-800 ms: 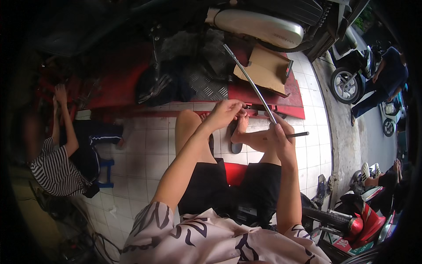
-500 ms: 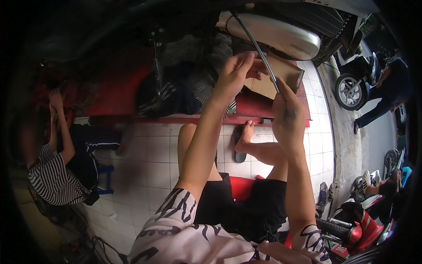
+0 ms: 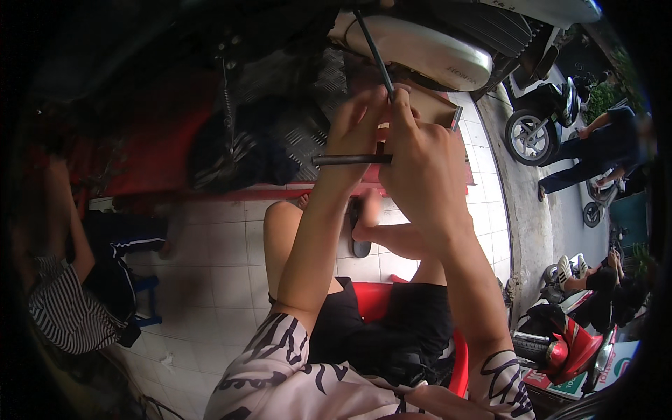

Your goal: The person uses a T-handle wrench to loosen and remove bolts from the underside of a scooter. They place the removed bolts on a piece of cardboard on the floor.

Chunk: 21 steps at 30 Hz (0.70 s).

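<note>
A dark T-handle wrench (image 3: pixel 374 52) slants up and away from my hands, its far end against the shadowed underside of the motorbike beside the silver exhaust muffler (image 3: pixel 427 52). The crossbar sticks out leftward below my fingers. My right hand (image 3: pixel 427 157) is closed round the handle end, its index finger stretched along the shaft. My left hand (image 3: pixel 355 126) has its fingers bent in at the shaft beside the right fingertips; part of that hold is hidden. Beyond the hands, under the muffler, is an open cardboard box (image 3: pixel 432 105).
The motorbike stands over a red lift platform (image 3: pixel 161 150) with a ridged metal plate (image 3: pixel 308 91). A person in a striped shirt (image 3: pixel 70 308) sits at left by a blue stool (image 3: pixel 148 301). At right are parked motorbikes (image 3: pixel 570 346) and a person in dark clothes (image 3: pixel 581 157).
Both hands have drawn closer together and shifted left. The right hand has turned over, bringing the wrench's crossbar into view, and the shaft now leans more upright.
</note>
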### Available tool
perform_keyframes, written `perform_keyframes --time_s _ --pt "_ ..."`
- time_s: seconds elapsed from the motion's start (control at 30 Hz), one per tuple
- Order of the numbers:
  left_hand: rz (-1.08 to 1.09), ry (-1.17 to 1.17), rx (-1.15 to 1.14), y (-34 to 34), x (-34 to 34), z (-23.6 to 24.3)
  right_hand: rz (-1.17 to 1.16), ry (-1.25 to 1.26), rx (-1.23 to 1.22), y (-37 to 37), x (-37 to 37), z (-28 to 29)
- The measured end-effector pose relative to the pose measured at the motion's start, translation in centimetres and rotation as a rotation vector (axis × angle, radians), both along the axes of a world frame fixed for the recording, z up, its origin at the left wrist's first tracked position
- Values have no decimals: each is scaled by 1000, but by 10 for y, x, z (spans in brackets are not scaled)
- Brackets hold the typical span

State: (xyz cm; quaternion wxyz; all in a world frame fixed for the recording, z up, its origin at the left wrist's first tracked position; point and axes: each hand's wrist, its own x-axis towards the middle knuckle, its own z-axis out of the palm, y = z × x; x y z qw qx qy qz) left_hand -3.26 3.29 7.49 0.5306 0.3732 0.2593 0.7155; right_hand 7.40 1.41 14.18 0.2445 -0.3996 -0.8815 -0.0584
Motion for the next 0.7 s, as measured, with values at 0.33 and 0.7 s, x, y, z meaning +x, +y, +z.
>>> perform_keyframes --time_s 0.33,0.7 --pt "540 334 150 -48 -86 16 89 -353 179 -7 -28 27" --pt "746 1593 -42 -121 -10 90 168 -624 169 -4 -12 61"
